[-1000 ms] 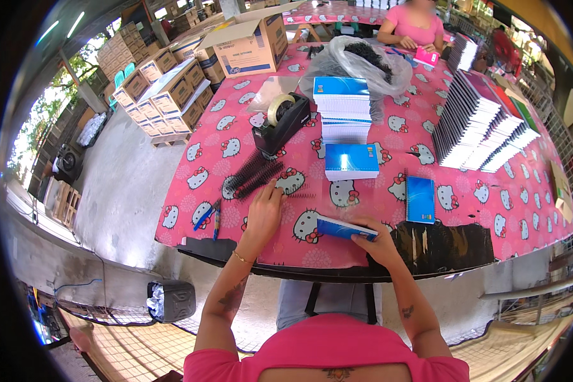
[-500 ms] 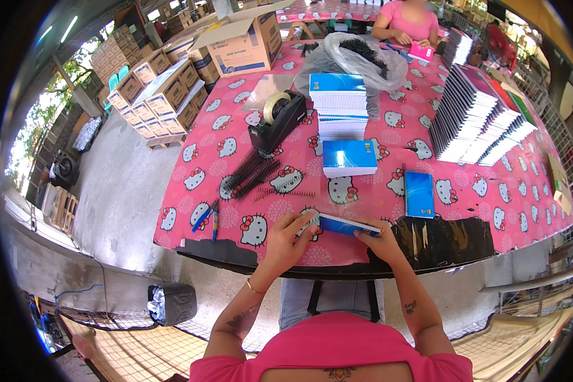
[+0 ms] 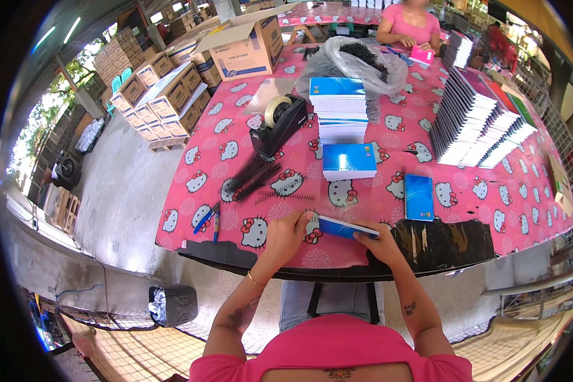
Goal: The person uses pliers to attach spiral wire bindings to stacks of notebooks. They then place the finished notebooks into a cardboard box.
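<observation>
A blue-covered notebook (image 3: 342,228) is held low over the near edge of the table by my right hand (image 3: 377,243), its fingers closed on the right end. My left hand (image 3: 286,235) is by the notebook's left end, fingers curled together; whatever they pinch is too small to make out. Just beyond lies a short pile of blue notebooks (image 3: 349,162), with a taller blue stack (image 3: 338,108) behind it. A spiral-bound blue notebook (image 3: 418,197) rests to the right. Black plastic binding coils (image 3: 254,177) lie to the left.
A tape dispenser (image 3: 279,125), pens (image 3: 216,223) and an open carton (image 3: 247,51) are at the left. Beyond the stacks sits a clear bag of black coils (image 3: 356,63). Tall notebook stacks (image 3: 465,118) stand right. Across the table a person (image 3: 409,28) handles a pink notebook.
My left hand's fingers have curled in more tightly and drawn slightly back from the notebook's left end. My right hand keeps its hold on the notebook in nearly the same place.
</observation>
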The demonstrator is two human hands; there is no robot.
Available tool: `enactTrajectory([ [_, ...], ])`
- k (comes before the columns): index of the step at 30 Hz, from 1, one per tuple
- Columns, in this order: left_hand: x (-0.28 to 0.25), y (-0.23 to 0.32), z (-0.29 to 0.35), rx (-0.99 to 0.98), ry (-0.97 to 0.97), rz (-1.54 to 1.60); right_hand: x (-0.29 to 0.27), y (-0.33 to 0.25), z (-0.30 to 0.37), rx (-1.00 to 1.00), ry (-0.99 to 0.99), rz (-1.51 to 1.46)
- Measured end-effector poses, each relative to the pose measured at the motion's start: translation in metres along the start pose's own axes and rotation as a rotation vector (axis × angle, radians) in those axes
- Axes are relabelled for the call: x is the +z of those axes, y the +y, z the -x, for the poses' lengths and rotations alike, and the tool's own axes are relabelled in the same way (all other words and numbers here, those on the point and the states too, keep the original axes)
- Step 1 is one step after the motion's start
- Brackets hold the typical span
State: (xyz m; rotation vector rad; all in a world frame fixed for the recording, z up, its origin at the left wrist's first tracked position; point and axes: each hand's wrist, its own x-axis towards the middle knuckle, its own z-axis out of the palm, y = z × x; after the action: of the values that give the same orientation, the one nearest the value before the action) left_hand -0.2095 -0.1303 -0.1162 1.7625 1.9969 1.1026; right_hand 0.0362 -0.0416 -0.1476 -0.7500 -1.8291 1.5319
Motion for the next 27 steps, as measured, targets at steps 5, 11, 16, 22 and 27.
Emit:
enactTrajectory([
  [5, -0.011, 0.009, -0.012, 0.114, -0.026, 0.083, -0.002, 0.0, 0.002, -0.016, -0.038, 0.012],
  [11, -0.02, -0.008, -0.03, 0.404, -0.27, 0.049, 0.0, 0.002, 0.004, 0.04, -0.047, 0.06],
  [16, -0.027, 0.036, -0.026, 0.443, -0.145, -0.258, 0.004, -0.011, 0.011, 0.069, 0.027, 0.034],
  [22, 0.008, 0.052, 0.017, 0.449, 0.048, -0.634, 0.013, -0.036, 0.027, 0.056, 0.207, -0.024],
  [27, -0.023, 0.045, -0.027, 0.537, -0.129, -0.282, 0.01, -0.036, 0.025, 0.035, 0.12, 0.074],
])
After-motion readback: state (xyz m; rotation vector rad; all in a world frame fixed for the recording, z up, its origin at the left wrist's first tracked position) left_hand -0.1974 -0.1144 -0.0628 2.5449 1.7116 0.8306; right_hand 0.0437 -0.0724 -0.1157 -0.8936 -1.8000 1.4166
